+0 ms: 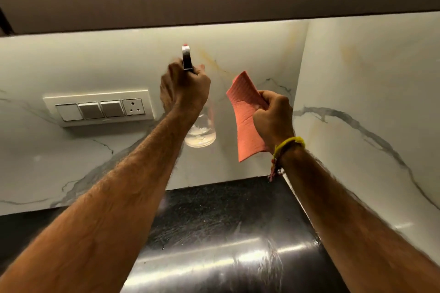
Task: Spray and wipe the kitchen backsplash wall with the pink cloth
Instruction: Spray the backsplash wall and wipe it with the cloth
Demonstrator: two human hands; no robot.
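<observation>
Dark polished stone countertop (214, 233) lies nearest, streaked. Above it, the right hand (273, 116) pinches the pink ribbed rectangular cloth (245, 114), which hangs free of the wall. The left hand (184, 88) grips the clear plastic spray bottle (201, 135) by its head — nozzle near the white veined marble backsplash wall (238, 54). Advised: spray away from the white switch panel (100, 108) — wipe at once.

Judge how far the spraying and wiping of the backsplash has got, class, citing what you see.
Early stage. In hand: the left hand grips the spray bottle, its nozzle raised toward the marble backsplash. The right hand holds the pink cloth off the wall. Done: nothing certain; no wet patch is visible on the wall. Left: the wiping itself.
</observation>
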